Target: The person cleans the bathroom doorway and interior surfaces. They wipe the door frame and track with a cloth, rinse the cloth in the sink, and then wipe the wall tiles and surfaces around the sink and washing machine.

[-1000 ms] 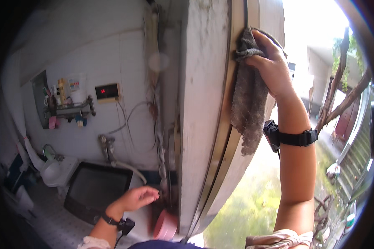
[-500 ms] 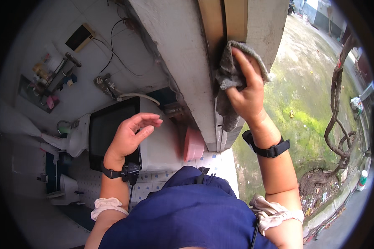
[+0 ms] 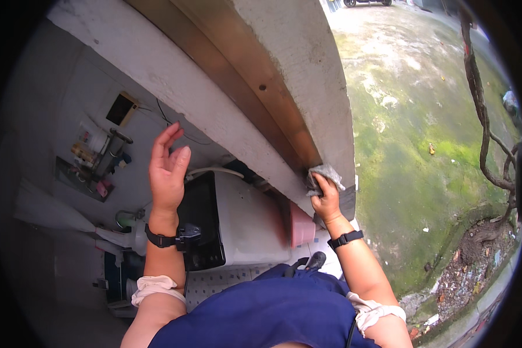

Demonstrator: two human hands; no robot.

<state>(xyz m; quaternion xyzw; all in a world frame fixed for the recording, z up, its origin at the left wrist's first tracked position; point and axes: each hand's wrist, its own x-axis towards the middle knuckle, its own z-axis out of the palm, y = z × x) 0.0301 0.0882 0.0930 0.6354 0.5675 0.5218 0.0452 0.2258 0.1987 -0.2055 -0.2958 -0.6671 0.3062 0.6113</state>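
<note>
My right hand (image 3: 327, 204) is closed on a crumpled grey cloth (image 3: 329, 172). It presses the cloth against the lower end of a bronze-coloured metal frame (image 3: 246, 81), which is set in a rough pale wall (image 3: 298, 52). Part of the cloth is hidden by my fingers. My left hand (image 3: 167, 174) is raised in the air inside the room, its fingers loosely curved, the thumb apart and nothing in it. It touches nothing that I can see.
Below my left hand stands a white appliance (image 3: 252, 226) with a dark panel, beside a pink basin (image 3: 301, 226). A wall shelf (image 3: 84, 180) holds several small items. Outside on the right lies mossy ground (image 3: 394, 174) with a twisted woody vine (image 3: 475, 98).
My right hand has moved down along the frame with the cloth. My left hand has risen, its fingers now pointing up. The view has shifted, and the frame appears more slanted.
</note>
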